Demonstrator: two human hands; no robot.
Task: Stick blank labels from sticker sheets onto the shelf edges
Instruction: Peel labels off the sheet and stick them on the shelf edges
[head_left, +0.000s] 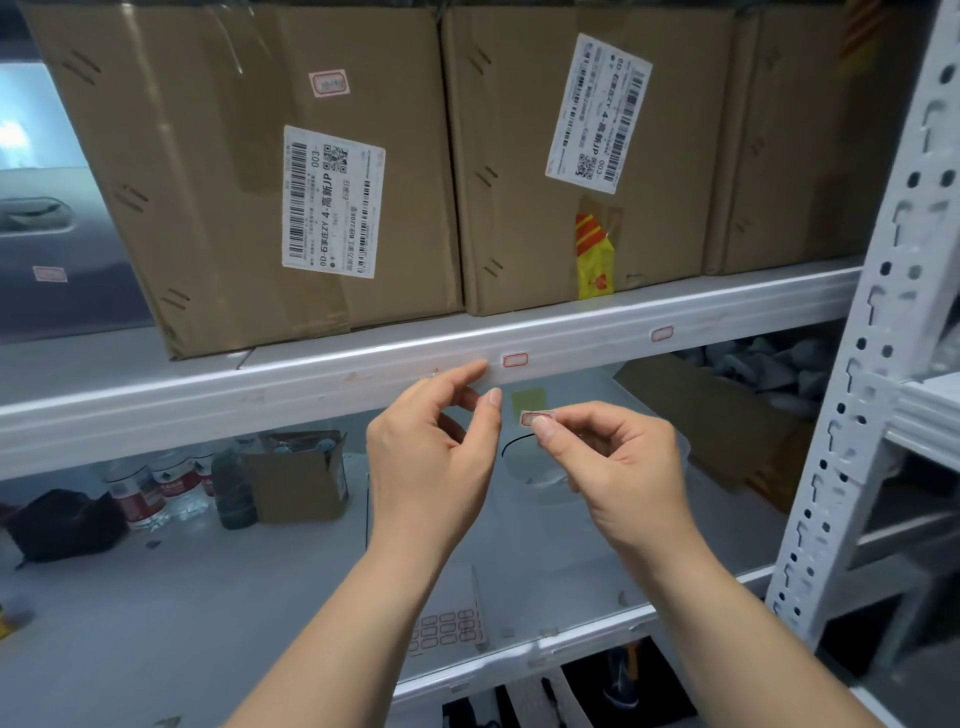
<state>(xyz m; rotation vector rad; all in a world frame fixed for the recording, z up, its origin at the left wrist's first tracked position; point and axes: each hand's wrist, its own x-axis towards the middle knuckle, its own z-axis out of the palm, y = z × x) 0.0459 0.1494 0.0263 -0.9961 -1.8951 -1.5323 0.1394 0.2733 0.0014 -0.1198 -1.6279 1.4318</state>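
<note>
Right hand (618, 457) pinches a small red-bordered white label (536, 418) between thumb and forefinger, just below the white metal shelf edge (311, 384), long axis level with it. Left hand (431, 447), fingers loosely spread, holds nothing and sits nearer the edge.

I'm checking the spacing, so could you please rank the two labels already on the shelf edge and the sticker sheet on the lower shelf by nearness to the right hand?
From the right hand:
1. Nearer stuck label, up and left.
2. Far label, up and right.
3. Sticker sheet, below, left.
</note>
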